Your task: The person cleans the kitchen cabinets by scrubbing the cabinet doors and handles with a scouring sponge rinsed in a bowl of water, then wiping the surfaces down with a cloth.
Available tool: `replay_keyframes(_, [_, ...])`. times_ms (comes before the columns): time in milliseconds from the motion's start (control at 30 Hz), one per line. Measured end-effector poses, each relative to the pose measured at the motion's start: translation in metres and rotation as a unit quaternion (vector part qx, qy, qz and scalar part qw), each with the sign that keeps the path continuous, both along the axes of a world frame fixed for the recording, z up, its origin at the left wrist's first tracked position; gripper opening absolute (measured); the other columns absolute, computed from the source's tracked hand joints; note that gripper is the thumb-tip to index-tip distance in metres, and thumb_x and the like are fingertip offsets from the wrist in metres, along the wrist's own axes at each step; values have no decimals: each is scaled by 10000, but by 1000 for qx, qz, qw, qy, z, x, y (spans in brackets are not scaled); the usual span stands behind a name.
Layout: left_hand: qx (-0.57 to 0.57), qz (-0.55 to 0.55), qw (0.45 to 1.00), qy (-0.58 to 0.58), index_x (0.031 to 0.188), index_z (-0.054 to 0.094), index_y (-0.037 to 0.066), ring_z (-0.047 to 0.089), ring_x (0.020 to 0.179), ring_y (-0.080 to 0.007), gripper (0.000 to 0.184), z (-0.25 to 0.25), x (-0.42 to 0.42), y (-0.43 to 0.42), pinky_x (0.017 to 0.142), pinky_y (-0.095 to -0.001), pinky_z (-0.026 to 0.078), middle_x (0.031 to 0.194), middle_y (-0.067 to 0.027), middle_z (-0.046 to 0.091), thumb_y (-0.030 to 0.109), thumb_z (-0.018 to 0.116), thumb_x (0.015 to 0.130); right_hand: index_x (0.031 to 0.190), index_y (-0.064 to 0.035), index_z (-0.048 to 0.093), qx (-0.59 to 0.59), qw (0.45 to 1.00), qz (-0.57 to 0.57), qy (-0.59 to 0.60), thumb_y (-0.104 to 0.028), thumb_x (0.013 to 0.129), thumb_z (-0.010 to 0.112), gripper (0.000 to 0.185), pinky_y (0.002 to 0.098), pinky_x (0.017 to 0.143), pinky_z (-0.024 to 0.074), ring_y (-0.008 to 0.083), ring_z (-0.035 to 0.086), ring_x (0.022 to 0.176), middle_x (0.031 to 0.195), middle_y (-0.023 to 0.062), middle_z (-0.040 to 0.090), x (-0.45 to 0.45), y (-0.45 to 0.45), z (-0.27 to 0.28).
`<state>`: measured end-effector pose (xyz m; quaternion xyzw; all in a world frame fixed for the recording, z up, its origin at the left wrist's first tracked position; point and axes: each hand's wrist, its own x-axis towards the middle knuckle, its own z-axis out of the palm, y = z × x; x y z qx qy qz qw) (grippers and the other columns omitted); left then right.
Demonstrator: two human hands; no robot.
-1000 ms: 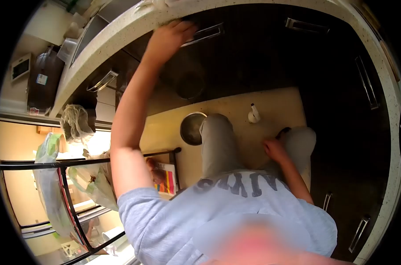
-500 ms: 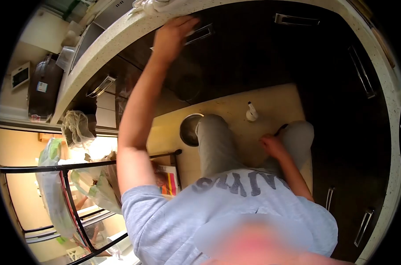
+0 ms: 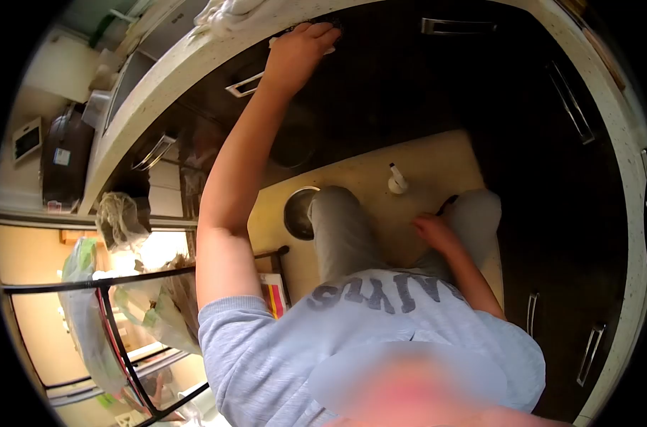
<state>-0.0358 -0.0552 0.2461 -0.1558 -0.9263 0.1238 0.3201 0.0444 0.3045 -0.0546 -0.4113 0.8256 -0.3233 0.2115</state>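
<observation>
My left hand [image 3: 305, 46] is stretched up to the dark drawer front [image 3: 380, 64], just under the pale countertop edge. Its fingers are bent over a thin white cloth-like piece [image 3: 273, 43], mostly hidden beneath the hand. A metal drawer handle [image 3: 245, 85] shows beside that wrist. My right hand [image 3: 434, 226] rests low by my right knee with its fingers curled; whatever is in it, if anything, is hidden. Just beyond it is a small dark thing [image 3: 448, 204] against the knee. A white bottle with a dark tip [image 3: 397, 181] stands on the floor between my knees.
A metal bowl [image 3: 289, 213] sits on the floor by my left knee. Dark cabinets with metal handles [image 3: 458, 27] curve around the front and right. Left are a black metal rack [image 3: 53, 287] and plastic bags [image 3: 88, 320]. White cloth [image 3: 227, 16] lies on the counter [image 3: 152, 78].
My left hand has moved right and slightly up along the drawer front, uncovering the handle left of its wrist. My right hand stays by the knee. The whole view has shifted slightly.
</observation>
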Motion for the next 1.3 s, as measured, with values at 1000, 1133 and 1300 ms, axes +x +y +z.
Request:
replay_keyframes(1000, [817,-58,520,-242,1248,453,-7,488,1089,-172,422,-162,69,95,963,-301,344,1213,-105,536,158,571,878,1018,-52,577,-451,819,-315,162,-137,701,663,339,328,842,448,230,562,976,1021,93,589,-185,-73,210])
replay_keyframes(1133, [828,16,471,-305,1217,473,9,470,1087,-164,400,-199,96,81,949,-290,335,1166,-97,565,184,582,874,979,-77,621,-257,720,-441,470,-189,707,660,297,413,804,455,339,547,900,1012,129,593,-274,-54,257])
replay_keyframes(1300, [819,24,458,-344,1165,515,12,494,1043,-154,350,-230,90,85,926,-279,351,1097,-85,602,187,586,870,898,-91,651,-187,731,-349,556,-166,708,674,206,385,727,474,314,545,849,911,101,593,-244,-130,266])
